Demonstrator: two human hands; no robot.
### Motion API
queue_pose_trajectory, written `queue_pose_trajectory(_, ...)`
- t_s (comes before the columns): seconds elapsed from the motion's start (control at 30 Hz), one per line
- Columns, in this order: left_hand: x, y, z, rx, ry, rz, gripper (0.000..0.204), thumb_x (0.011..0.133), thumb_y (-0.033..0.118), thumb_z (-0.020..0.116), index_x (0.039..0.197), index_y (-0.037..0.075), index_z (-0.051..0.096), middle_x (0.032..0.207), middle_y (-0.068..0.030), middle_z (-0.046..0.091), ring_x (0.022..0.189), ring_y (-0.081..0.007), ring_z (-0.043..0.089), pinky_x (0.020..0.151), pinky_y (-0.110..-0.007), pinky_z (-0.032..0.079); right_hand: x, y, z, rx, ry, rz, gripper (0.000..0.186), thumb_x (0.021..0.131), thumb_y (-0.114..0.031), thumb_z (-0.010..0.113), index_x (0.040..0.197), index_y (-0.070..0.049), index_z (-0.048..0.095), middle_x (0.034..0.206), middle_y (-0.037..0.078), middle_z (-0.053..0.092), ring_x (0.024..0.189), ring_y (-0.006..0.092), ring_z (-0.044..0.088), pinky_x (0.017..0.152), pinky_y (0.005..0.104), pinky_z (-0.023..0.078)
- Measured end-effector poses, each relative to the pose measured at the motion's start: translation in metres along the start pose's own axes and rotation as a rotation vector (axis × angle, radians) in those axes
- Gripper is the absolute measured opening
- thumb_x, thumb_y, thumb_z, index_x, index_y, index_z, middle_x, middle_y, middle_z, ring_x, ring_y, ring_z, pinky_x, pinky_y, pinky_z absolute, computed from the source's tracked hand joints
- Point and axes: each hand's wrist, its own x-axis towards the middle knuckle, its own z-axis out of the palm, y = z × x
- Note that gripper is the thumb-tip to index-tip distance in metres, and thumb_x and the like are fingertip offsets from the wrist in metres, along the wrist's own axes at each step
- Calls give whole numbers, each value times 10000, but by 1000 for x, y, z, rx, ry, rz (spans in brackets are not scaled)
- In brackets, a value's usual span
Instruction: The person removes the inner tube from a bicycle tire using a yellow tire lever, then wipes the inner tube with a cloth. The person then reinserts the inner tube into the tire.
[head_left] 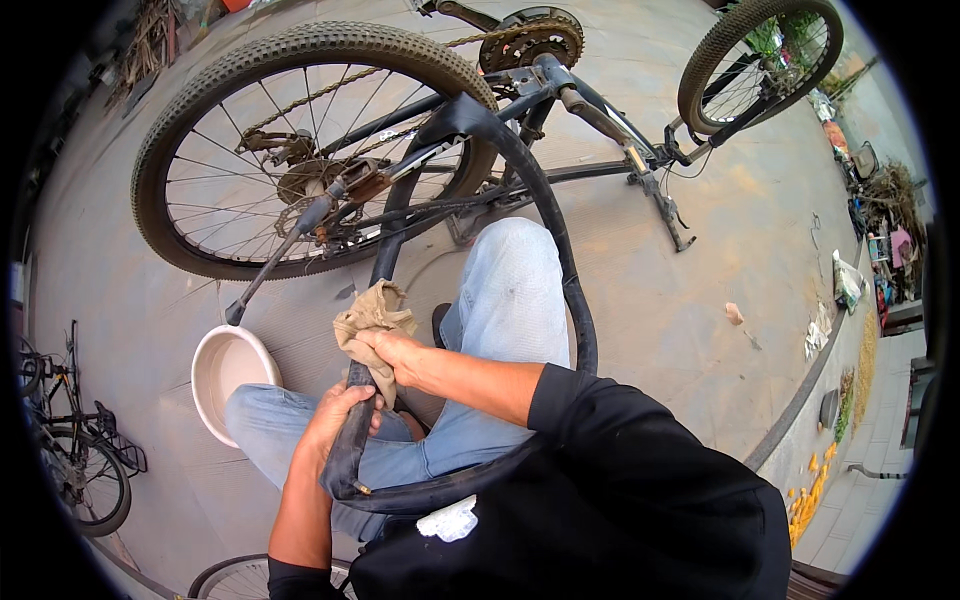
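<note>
A black inner tube (560,240) loops across my lap, its far end draped over the frame of an upturned bicycle (590,110). My left hand (340,415) grips the tube at the loop's left side, above a kinked bend where a small brass-coloured valve (362,490) shows. Just beyond it, my right hand (395,352) is closed on a crumpled tan cloth (372,320), which is wrapped against the tube. The cloth hides the stretch of tube under it.
A pale basin (232,375) stands on the paved floor by my left knee. The bicycle's rear wheel (300,150) lies beyond my hands, its front wheel (765,65) far right. More bicycles (85,460) stand at the left. Yellow corn (812,495) and clutter line the right side.
</note>
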Motion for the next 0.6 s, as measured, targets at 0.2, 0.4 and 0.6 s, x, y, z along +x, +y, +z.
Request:
queue_pose_trajectory(0.2, -5, 8, 0, 7, 25, 22, 284, 912, 227, 646, 1080, 28, 531, 837, -78, 629, 626, -158, 620, 546, -300, 524, 68, -18, -8, -5, 164, -200, 329, 828, -229, 741, 1043, 14, 685, 972, 102, 700, 806, 199, 659, 681, 365, 537)
queue_pose_trajectory(0.4, -13, -5, -5, -200, -103, -80, 373, 969, 315, 579, 1185, 20, 509, 846, -109, 615, 613, -199, 616, 563, -310, 523, 78, -49, -37, 2, 264, -340, 330, 811, -215, 733, 1002, 43, 661, 959, 113, 667, 792, 188, 633, 645, 366, 514)
queue_pose_trajectory(0.6, -46, 0, -3, -178, 19, 5, 368, 994, 356, 542, 1042, -7, 576, 777, -145, 654, 578, -221, 658, 502, -322, 547, 84, -33, -41, -43, 217, -301, 404, 844, -251, 738, 1109, 35, 634, 1005, 97, 660, 826, 196, 629, 673, 357, 517)
